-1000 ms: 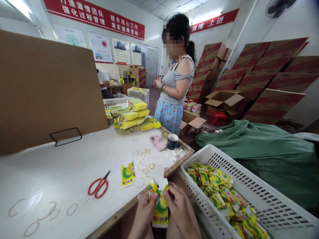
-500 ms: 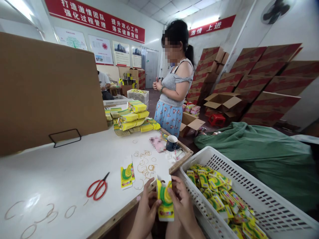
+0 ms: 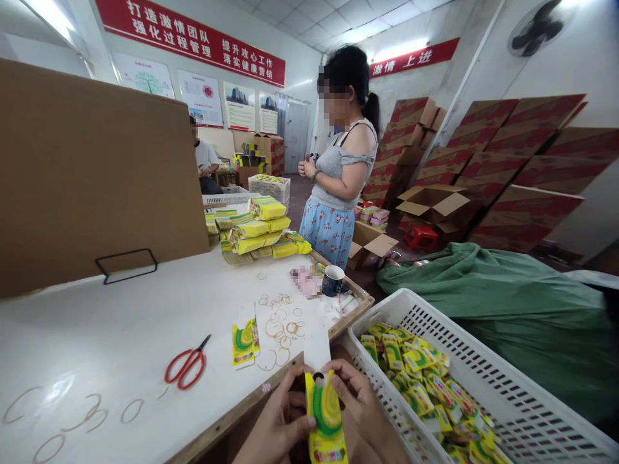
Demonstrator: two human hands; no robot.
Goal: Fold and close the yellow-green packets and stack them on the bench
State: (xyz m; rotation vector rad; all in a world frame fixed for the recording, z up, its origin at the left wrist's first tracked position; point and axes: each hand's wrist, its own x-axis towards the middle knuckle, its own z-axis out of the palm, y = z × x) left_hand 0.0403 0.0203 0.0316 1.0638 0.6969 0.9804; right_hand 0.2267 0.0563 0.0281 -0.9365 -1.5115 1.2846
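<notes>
Both my hands hold one yellow-and-green packet (image 3: 327,415) upright just off the near edge of the white table (image 3: 120,335). My left hand (image 3: 278,425) pinches its left side with the thumb on the front. My right hand (image 3: 360,403) grips the top right corner with fingers curled. A white card strip (image 3: 316,348) sticks up behind the packet. Another such packet (image 3: 244,340) lies flat on the table, beside loose rubber bands (image 3: 278,328). Red-handled scissors (image 3: 186,367) lie to its left.
A white slotted crate (image 3: 488,380) of several packets stands at my right. Bundled packets (image 3: 258,232) are stacked at the table's far end, near a dark mug (image 3: 333,280). A cardboard sheet (image 3: 91,174) stands at the left. A person in a blue skirt (image 3: 338,174) stands beyond; green cloth (image 3: 507,303) lies right.
The packet has been turned face-up and shifted slightly right and lower in my hands. My fingers have regripped near its top. The view has tilted a little.
</notes>
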